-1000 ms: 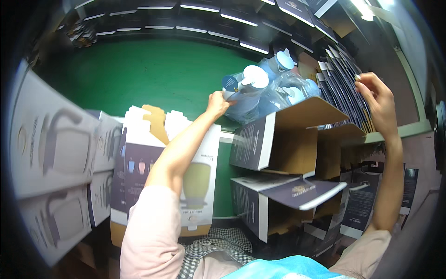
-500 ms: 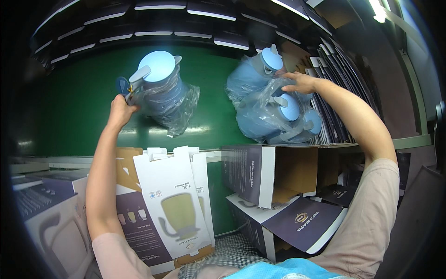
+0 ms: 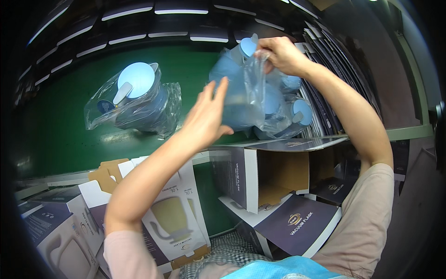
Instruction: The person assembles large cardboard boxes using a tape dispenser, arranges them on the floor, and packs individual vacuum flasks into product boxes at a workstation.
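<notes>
A light-blue vacuum flask (image 3: 135, 80) with a round lid stands on the left of the green work surface (image 3: 55, 125), a clear plastic bag loosely round it. Its dark blue round tag (image 3: 106, 106) shows through the film. On the right, several more blue flasks (image 3: 278, 100) are grouped, bagged in clear plastic. My right hand (image 3: 284, 55) has its fingers closed on the top of a clear plastic bag (image 3: 257, 93) there, partly hiding the flasks. Beside that bag's left side, my left hand (image 3: 206, 114) is open, fingers spread, holding nothing.
Flattened dark cartons (image 3: 332, 79) stand in a row at the right. An opened carton (image 3: 283, 174) lies in front of the surface, with another carton (image 3: 297, 223) below it. White printed cartons (image 3: 172, 218) lean at the near left. Dark boxes (image 3: 181, 23) line the back.
My left hand has let go of the left flask and moved right to the grouped flasks. The left flask's bag now reaches up round its lid. My right hand has risen slightly, pulling up a bag's top.
</notes>
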`<state>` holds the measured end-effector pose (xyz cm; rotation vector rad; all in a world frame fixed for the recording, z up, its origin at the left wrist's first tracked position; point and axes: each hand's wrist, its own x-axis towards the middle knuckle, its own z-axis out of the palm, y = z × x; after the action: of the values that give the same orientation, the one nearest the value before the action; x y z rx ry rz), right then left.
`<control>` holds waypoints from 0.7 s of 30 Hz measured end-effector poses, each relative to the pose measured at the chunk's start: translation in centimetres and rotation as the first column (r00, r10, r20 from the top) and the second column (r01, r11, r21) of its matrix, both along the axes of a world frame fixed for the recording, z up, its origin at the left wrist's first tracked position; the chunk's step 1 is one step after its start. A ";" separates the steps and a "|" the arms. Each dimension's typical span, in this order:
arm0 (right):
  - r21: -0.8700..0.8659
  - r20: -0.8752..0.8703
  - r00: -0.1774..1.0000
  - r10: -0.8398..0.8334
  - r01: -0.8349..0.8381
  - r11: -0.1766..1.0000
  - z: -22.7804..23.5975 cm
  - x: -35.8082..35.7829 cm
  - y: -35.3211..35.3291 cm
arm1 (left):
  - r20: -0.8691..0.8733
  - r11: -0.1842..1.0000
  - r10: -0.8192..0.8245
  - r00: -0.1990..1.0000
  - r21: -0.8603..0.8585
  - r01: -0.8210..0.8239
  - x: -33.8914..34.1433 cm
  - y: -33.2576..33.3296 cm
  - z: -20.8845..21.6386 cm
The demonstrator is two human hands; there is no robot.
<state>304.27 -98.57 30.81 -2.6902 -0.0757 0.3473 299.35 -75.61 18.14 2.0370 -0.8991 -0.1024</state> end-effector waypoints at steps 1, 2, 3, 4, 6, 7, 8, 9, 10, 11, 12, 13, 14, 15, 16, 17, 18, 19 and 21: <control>0.095 -0.007 1.000 -0.012 0.012 0.995 -0.5 0.1 0.5 | -0.002 1.000 -0.017 1.000 0.018 0.017 1.0 -3.0 -1.8; 0.194 -0.012 1.000 -0.012 0.014 0.981 -0.7 0.4 1.0 | -0.246 0.996 -0.083 0.966 0.019 0.090 3.1 -5.3 -4.5; 0.298 -0.137 0.990 0.038 0.004 0.955 -0.7 0.7 0.2 | -0.371 0.998 0.002 0.929 0.054 0.019 3.5 -6.6 -5.3; 0.395 -0.253 0.962 0.104 0.005 0.919 -0.3 0.8 -0.8 | -0.268 0.999 -0.021 0.963 0.033 0.031 3.8 -6.8 -6.8; 0.299 -0.288 0.955 0.067 0.023 0.954 2.8 0.0 0.1 | -0.156 1.000 0.010 0.988 0.010 -0.009 3.9 -4.1 -8.5; 0.173 -0.396 0.917 0.041 0.031 0.984 3.3 0.4 -2.5 | -0.149 1.000 0.030 0.988 -0.003 -0.030 3.0 -2.6 -7.9; 0.070 -0.445 0.896 -0.014 0.050 0.996 2.7 0.4 -5.7 | -0.183 0.995 0.031 0.983 0.100 -0.013 2.3 -1.1 -6.3; -0.239 -0.400 0.916 -0.014 -0.089 0.967 1.1 0.0 -8.7 | -0.145 0.989 0.028 0.989 0.147 -0.007 1.8 0.8 -5.6; -0.521 -0.362 0.932 0.012 -0.213 0.827 -1.0 -0.5 -10.7 | -0.152 0.993 0.001 0.988 0.120 0.017 1.8 2.9 -5.0; -0.516 -0.359 0.933 0.021 -0.217 0.829 -3.0 -0.5 -10.9 | -0.118 0.994 -0.022 0.993 0.103 0.034 2.5 5.5 -6.7; -0.537 -0.340 0.935 0.096 -0.277 0.797 -5.1 -0.7 -11.0 | -0.178 0.996 0.009 0.984 0.088 0.007 2.7 6.8 -7.5; -0.562 -0.319 0.932 0.172 -0.333 0.757 -6.6 -0.8 -11.0 | -0.235 0.997 0.035 0.971 0.071 -0.019 2.9 8.0 -8.3; -0.582 -0.301 0.919 0.254 -0.388 0.715 -7.4 -0.6 -10.4 | -0.295 0.997 0.064 0.953 0.060 -0.049 2.9 9.1 -8.0; -0.635 -0.293 0.915 0.276 -0.403 0.660 -7.7 -0.4 -10.2 | -0.227 0.992 0.078 0.971 0.119 -0.052 2.8 9.6 -7.8; -0.685 -0.288 0.910 0.296 -0.412 0.601 -7.8 -0.3 -10.2 | -0.160 0.983 0.084 0.984 0.176 -0.056 2.7 9.9 -7.5; -0.680 -0.291 0.906 0.307 -0.421 0.600 -7.6 -0.3 -9.9 | -0.056 0.996 0.032 0.998 0.080 -0.027 2.6 9.9 -6.9; -0.654 -0.299 0.886 0.354 -0.460 0.600 -7.0 -0.4 -9.7 | -0.057 0.996 0.039 0.998 0.083 -0.034 2.6 9.7 -6.2; -0.628 -0.307 0.864 0.398 -0.498 0.597 -6.6 -0.5 -9.5 | -0.116 0.981 0.128 0.985 0.162 -0.109 2.5 9.3 -5.5; -0.561 -0.219 0.886 0.409 -0.458 0.690 -6.2 -1.2 -9.0 | -0.014 0.926 0.190 0.982 0.336 -0.174 2.0 8.3 -4.4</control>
<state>303.11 -107.59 24.57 -3.2648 -0.7114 0.7278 301.34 -67.28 13.72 2.4136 -0.6933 -0.2114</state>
